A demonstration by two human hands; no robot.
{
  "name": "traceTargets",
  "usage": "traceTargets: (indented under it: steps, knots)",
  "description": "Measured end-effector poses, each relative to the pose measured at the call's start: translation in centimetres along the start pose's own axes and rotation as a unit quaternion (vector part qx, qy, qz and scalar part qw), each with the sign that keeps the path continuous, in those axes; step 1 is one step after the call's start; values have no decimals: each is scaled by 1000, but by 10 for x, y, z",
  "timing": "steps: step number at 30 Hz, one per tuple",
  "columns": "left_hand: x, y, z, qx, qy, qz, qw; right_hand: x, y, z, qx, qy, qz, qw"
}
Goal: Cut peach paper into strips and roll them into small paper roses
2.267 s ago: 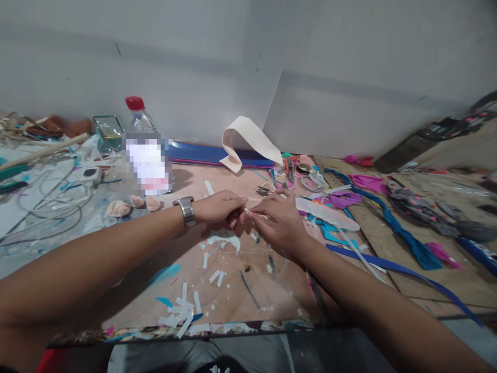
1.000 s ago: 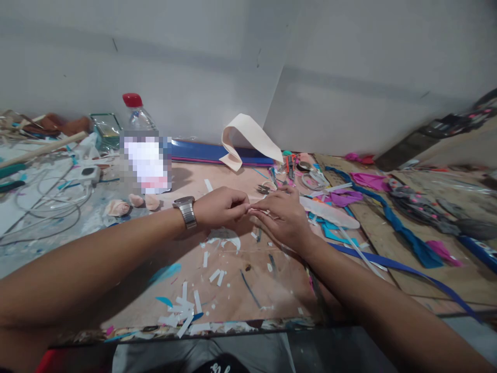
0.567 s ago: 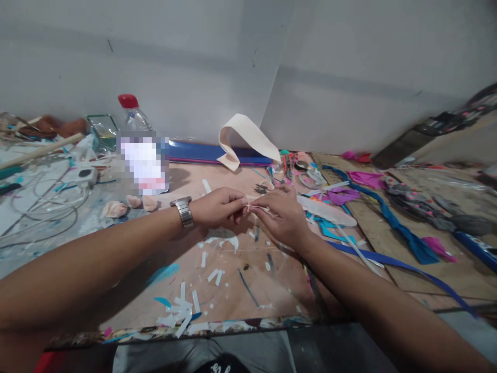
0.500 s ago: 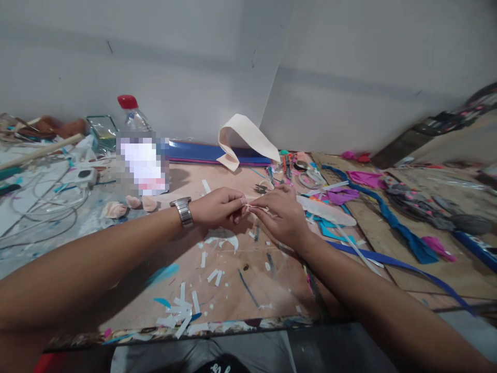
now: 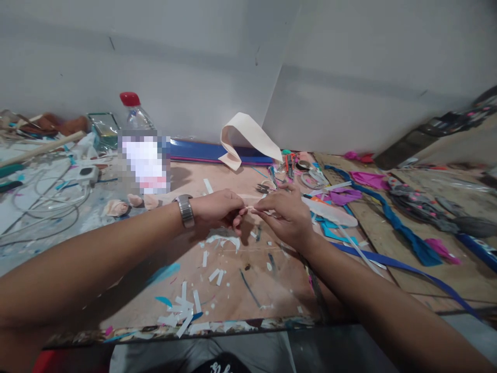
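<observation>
My left hand (image 5: 217,208), with a metal watch (image 5: 184,211) on its wrist, and my right hand (image 5: 285,215) meet fingertip to fingertip over the middle of the worktable (image 5: 233,290). Both pinch a small pale strip of paper (image 5: 250,209) between thumb and fingers, just above the table top. The piece is tiny and mostly covered by the fingers. White paper slips (image 5: 182,308) lie scattered on the table under and in front of my hands.
A water bottle (image 5: 142,150) with a red cap stands back left beside small peach paper flowers (image 5: 116,207). A curled cream paper band (image 5: 244,137) leans at the wall. Scissors and tools (image 5: 289,171), blue and magenta ribbons (image 5: 392,223) lie right; cables (image 5: 46,207) lie left.
My hands stay joined at the fingertips in the same spot; the fingers have shifted slightly on the pale strip. The view has drifted a little.
</observation>
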State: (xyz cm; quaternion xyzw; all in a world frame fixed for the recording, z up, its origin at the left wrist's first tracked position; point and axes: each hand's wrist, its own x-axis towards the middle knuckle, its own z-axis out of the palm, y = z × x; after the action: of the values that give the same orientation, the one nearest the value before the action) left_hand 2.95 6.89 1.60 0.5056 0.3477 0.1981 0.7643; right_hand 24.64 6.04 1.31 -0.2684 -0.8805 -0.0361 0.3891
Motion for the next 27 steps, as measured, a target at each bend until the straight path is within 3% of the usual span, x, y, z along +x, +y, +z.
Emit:
traceTargets:
  steps: [6, 14, 19, 23, 27]
  knots:
    - [-3, 4, 0, -33, -1, -32, 999, 0, 2, 0, 3, -5, -6, 1000]
    - [-1, 2, 3, -28, 1, 18, 999, 0, 3, 2, 5, 0, 26, 1000]
    - [-2, 2, 2, 85, 12, 84, 993, -2, 3, 3, 13, -1, 42, 999]
    - [-2, 1, 2, 209, 55, 181, 959, -4, 1, 4, 21, -5, 63, 998]
    - [0, -1, 0, 270, 79, 220, 934, -4, 1, 5, 19, -3, 73, 997]
